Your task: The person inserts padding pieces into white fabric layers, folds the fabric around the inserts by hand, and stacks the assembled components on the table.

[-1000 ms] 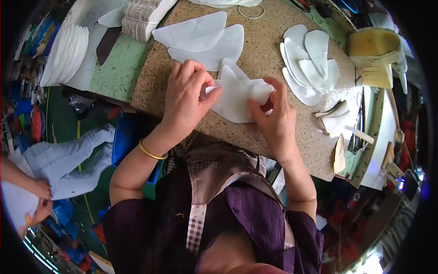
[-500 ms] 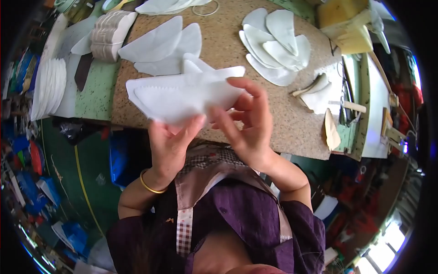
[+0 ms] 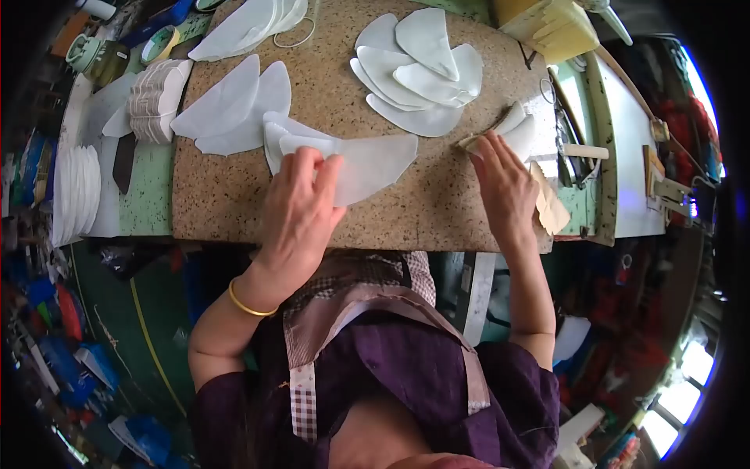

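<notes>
My left hand (image 3: 301,207), with a gold bangle at its wrist, pinches the left end of a thin white, half-moon-shaped sheet (image 3: 375,168) low over the stone tabletop. More white pieces (image 3: 277,133) lie just beyond its fingertips, partly covered by them. Over at the right, my right hand (image 3: 508,187) has its fingers stretched out together against a small pile of curled whitish pieces (image 3: 517,133). The hand covers the near part of that pile, and I see nothing gripped in it. Beside its wrist lies a cream-coloured piece (image 3: 551,205).
Fanned white pieces (image 3: 418,78) lie at the back centre, with other white sheets (image 3: 234,105) at the left. A tied bundle (image 3: 158,102) and a white stack (image 3: 78,195) stand further left. At the back right is a yellowish container (image 3: 547,27); a pale-handled tool (image 3: 584,151) lies nearby.
Both hands held the white sheet up before. My right hand has let go and moved right to the curled pieces. My left hand has lowered the sheet toward the tabletop.
</notes>
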`<state>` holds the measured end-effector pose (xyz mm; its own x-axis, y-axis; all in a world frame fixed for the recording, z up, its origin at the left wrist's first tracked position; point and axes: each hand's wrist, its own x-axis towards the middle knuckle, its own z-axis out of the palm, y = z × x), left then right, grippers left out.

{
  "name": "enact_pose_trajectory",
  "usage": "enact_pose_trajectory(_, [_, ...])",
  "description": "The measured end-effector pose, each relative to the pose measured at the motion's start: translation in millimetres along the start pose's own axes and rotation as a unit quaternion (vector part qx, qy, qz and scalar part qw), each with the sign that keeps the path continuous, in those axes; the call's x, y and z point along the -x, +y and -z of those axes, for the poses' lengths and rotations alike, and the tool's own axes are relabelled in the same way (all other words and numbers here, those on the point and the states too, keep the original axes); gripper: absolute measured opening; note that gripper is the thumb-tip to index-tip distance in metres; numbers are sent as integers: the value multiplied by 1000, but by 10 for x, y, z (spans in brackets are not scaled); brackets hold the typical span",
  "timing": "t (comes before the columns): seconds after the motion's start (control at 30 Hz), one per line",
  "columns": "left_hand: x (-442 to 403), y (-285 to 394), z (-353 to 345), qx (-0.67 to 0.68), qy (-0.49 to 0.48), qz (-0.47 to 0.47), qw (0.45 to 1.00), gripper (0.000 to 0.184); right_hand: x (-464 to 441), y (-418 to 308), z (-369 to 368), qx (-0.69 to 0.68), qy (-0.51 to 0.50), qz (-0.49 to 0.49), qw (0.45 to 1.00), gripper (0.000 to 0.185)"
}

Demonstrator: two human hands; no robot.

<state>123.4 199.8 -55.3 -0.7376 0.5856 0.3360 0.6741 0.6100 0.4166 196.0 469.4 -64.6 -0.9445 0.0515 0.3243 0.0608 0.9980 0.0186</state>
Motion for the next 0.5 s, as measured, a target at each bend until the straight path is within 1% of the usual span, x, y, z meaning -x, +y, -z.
enact_pose_trajectory(0.03, [14,-13,-103,-8,-14,-2,1000,44,21,28,-68,35,28,61,997,30])
enact_pose_trajectory(0.07, [19,-18,-150,-18,-29,-1,999,45,46,11,-59,12,45,50,998,26])
enact_pose_trajectory(0.17, [61,-54,-84,6,-34,-14,999,43,28,51,-7,-73,87,35,993,16])
enact_pose_trajectory(0.2, [62,-52,-44,54,-17,-24,998,39,11,87,37,-120,102,18,987,10])
enact_pose_trajectory(0.23, [61,-26,0,103,0,-34,994,36,-12,126,137,-124,151,-10,981,14])
enact_pose_trajectory(0.27, [44,4,37,153,17,-44,987,32,-50,123,311,-117,224,-42,967,15])
enact_pose_trajectory(0.3, [16,53,86,251,-14,-23,968,28,-59,90,487,-110,293,-75,947,17])
enact_pose_trajectory(0.33, [-21,133,136,350,-48,-3,936,24,21,-2,524,-178,294,-102,934,17])
enact_pose_trajectory(0.37, [-65,216,143,445,-81,12,892,20,66,-167,559,-242,296,-128,915,17])
enact_pose_trajectory(0.4, [-124,301,93,494,-49,-7,868,14,2,-357,587,-282,289,-90,910,18])
enact_pose_trajectory(0.43, [-178,379,90,523,-38,17,851,14,-59,-547,615,-324,279,-52,903,20])
enact_pose_trajectory(0.47, [-229,441,114,550,-25,42,834,13,-92,-698,583,-440,234,-51,865,21])
enact_pose_trajectory(0.5, [-260,466,139,574,-11,70,816,12,-124,-802,499,-500,212,-29,839,22])
